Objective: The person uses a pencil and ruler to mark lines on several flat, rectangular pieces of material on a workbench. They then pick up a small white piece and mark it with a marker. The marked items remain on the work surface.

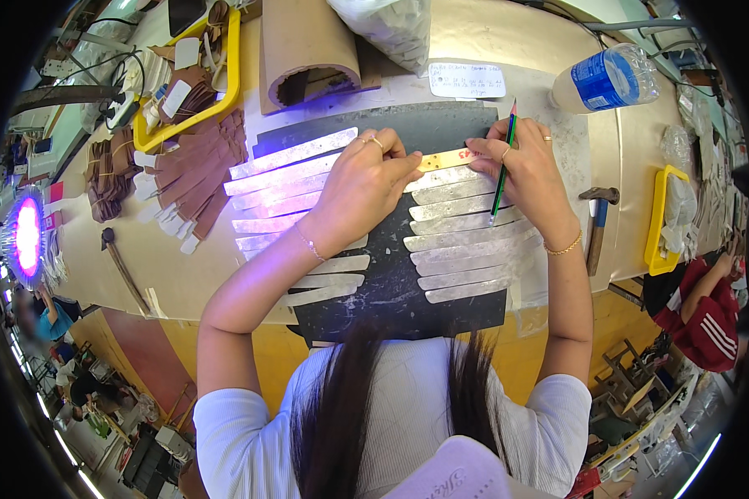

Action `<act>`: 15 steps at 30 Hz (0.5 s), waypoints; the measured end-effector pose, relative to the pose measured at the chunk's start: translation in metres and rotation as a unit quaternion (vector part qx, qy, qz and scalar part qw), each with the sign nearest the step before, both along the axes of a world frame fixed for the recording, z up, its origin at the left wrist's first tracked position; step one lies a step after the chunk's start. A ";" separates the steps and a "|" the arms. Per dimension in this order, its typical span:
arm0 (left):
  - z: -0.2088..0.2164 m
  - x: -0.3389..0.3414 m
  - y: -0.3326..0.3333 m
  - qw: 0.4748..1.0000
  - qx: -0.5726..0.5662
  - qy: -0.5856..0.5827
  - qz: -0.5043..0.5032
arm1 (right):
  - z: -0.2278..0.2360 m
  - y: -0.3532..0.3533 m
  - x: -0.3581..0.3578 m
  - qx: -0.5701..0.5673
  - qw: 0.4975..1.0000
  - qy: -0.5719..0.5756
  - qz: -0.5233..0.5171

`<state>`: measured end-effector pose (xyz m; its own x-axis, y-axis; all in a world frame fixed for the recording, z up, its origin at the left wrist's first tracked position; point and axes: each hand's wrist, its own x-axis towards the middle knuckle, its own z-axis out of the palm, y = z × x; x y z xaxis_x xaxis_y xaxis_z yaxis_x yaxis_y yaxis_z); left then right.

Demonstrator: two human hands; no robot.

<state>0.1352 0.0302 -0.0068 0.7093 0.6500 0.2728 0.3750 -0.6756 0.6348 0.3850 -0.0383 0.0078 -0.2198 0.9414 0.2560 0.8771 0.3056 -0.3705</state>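
Over the dark mat [383, 287], a narrow yellow strip [446, 160] with small holes and red marking spans both hands. The fingers of my left hand [359, 190] are closed at its left end. My right hand [526, 170] pinches the other end and also keeps a green-and-black pencil [503, 170] between its fingers, red tip upward. Below the yellow strip is a column of silvery-grey strips [458, 241] with rounded ends. Another column of similar strips [287, 179] fans out on the left, partly hidden by my left hand and forearm.
Left of the mat lie brown leather strips [200, 170] and a yellow tray [235, 71]. A hammer [125, 270] rests near the table edge, another hammer [597, 229] at right. Behind stand a cardboard roll [308, 46], a handwritten card [466, 81] and a plastic bottle [605, 81].
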 end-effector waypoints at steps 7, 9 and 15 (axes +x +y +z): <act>0.002 0.003 -0.001 1.000 -0.025 0.005 0.016 | 0.012 -0.001 -0.001 -0.011 0.997 0.071 -0.043; 0.001 0.003 -0.001 0.999 -0.028 0.008 0.021 | 0.021 -0.005 -0.004 -0.029 0.982 0.177 -0.060; 0.004 0.006 -0.002 0.999 -0.030 0.014 0.030 | 0.020 -0.014 -0.026 -0.087 0.936 0.319 -0.121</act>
<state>0.1407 0.0282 -0.0028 0.6759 0.7056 0.2131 0.4308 -0.6128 0.6625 0.3586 -0.0525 0.0275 0.1496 0.9837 0.1001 0.4963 0.0128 -0.8680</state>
